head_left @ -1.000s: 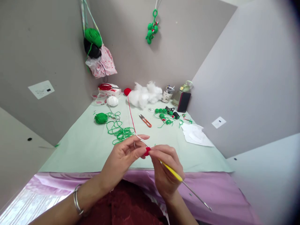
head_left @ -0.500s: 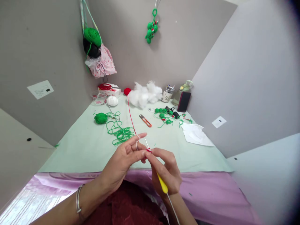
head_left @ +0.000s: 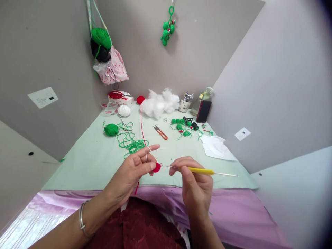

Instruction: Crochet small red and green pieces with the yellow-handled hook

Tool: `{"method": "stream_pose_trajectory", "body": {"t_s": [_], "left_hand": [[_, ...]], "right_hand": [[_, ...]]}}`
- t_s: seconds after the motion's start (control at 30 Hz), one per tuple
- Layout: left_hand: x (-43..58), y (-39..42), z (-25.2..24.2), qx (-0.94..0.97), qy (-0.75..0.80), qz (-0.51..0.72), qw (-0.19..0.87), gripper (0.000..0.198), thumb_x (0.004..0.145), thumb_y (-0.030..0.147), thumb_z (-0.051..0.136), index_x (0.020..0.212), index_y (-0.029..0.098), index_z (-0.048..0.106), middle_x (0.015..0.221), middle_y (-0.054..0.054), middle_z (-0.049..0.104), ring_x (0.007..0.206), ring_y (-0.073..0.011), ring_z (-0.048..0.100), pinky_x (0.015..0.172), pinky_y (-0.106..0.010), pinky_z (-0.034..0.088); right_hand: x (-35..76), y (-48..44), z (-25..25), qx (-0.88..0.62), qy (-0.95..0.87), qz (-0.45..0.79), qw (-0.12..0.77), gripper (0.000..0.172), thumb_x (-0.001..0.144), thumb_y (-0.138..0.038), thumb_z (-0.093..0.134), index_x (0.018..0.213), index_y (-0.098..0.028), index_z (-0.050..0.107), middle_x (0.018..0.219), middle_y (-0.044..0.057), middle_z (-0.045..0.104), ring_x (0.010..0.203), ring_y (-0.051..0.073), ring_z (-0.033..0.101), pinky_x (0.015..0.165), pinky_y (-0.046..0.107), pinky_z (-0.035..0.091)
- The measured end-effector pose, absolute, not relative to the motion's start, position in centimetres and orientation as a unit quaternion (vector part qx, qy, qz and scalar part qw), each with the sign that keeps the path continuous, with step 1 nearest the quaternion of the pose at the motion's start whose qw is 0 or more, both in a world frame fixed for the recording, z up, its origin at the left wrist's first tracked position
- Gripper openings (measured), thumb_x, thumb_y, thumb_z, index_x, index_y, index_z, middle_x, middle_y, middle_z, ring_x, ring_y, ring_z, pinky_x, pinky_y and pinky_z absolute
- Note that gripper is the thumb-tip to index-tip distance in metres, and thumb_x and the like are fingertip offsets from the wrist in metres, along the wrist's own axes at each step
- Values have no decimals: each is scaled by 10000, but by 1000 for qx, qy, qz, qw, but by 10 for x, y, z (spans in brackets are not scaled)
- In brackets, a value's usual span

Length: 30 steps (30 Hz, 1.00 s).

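Observation:
Between the thumb and fingers of my left hand is pinched a small round red crochet piece. White yarn passes over the raised index finger down toward the piece. My right hand grips a crochet hook by its yellow handle. The hook's thin metal shaft points left, its tip at the piece's upper right edge; whether it is through a stitch is too small to tell. Red yarn runs from a red ball at the back down behind my left hand, and a red tail hangs below.
Green yarn lies tangled at left beside a white ball. Orange thread snips rest mid-table, with white stuffing behind. At right are green crocheted balls, paper, a leaning phone and a pen cup.
My right hand has moved right, away from my left, and the hook has swung from steep to nearly level. The red piece, mostly covered before, now shows; my left hand shifted slightly left.

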<state>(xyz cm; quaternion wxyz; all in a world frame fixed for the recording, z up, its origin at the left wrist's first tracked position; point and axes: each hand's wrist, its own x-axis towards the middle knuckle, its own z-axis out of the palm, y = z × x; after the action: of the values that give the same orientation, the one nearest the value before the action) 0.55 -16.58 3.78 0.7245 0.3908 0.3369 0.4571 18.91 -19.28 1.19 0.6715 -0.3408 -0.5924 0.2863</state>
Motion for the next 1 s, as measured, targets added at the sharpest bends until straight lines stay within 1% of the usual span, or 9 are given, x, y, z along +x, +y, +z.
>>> {"method": "stream_pose_trajectory", "body": {"t_s": [0.1, 0.17, 0.3, 0.5, 0.6, 0.7, 0.83, 0.9, 1.0], "left_hand": [[7, -167, 35, 410, 337, 466, 708, 590, 858, 261, 830, 1417, 193, 654, 801, 41, 638, 771, -125, 541, 825, -276, 429], [9, -168, 32, 427, 328, 471, 699, 548, 866, 259, 828, 1391, 222, 673, 823, 40, 647, 791, -125, 567, 848, -282, 446], [14, -170, 27, 446, 315, 473, 692, 486, 874, 259, 827, 1345, 253, 709, 861, 31, 665, 838, -135, 606, 879, -299, 479], [17, -169, 24, 410, 318, 491, 700, 494, 839, 294, 881, 1311, 267, 739, 871, 21, 709, 871, -137, 635, 886, -278, 491], [16, -167, 24, 364, 309, 461, 748, 497, 857, 308, 864, 1335, 257, 739, 884, 6, 711, 844, -124, 614, 855, -255, 488], [12, -165, 28, 312, 307, 443, 783, 420, 837, 279, 871, 1246, 219, 796, 888, -5, 687, 771, -96, 561, 780, -221, 480], [9, -164, 33, 322, 320, 477, 753, 324, 792, 254, 890, 1112, 220, 848, 838, 3, 670, 721, -98, 544, 723, -229, 467], [11, -166, 33, 358, 325, 475, 735, 331, 784, 275, 895, 1108, 228, 849, 824, -2, 693, 741, -122, 570, 746, -258, 476], [13, -169, 30, 397, 332, 462, 720, 390, 785, 302, 901, 1165, 246, 829, 884, -22, 740, 819, -159, 621, 816, -302, 499]], "right_hand": [[186, -188, 12, -308, -536, 374, 691, 174, 1015, -247, 637, 936, -225, 790, 820, 28, 709, 667, 153, 668, 612, 298, 563], [181, -186, 12, -295, -536, 388, 689, 164, 1012, -261, 649, 946, -237, 797, 838, 28, 723, 687, 154, 682, 620, 294, 577], [172, -188, 13, -338, -604, 285, 663, 199, 1013, -170, 642, 1028, -274, 810, 992, 43, 788, 958, 184, 732, 836, 327, 616], [166, -191, 2, -366, -667, 135, 634, 328, 1003, -81, 614, 1186, -300, 776, 1038, 52, 765, 939, 185, 734, 764, 314, 628], [168, -190, -4, -355, -712, 18, 606, 399, 986, -86, 641, 1309, -299, 740, 1159, 92, 747, 1027, 223, 727, 826, 364, 627], [173, -188, 0, -371, -668, 115, 635, 305, 995, -98, 628, 1179, -288, 778, 997, 53, 758, 920, 198, 722, 773, 338, 607], [176, -185, 9, -339, -555, 299, 698, 178, 1026, -204, 617, 998, -251, 787, 800, 11, 696, 679, 150, 650, 634, 299, 552], [174, -183, 10, -317, -542, 348, 696, 158, 1020, -244, 638, 979, -245, 791, 842, 22, 712, 688, 150, 661, 647, 306, 562], [170, -182, 7, -321, -553, 365, 677, 146, 1008, -247, 666, 993, -261, 810, 934, 42, 764, 853, 181, 712, 751, 325, 592]]}}
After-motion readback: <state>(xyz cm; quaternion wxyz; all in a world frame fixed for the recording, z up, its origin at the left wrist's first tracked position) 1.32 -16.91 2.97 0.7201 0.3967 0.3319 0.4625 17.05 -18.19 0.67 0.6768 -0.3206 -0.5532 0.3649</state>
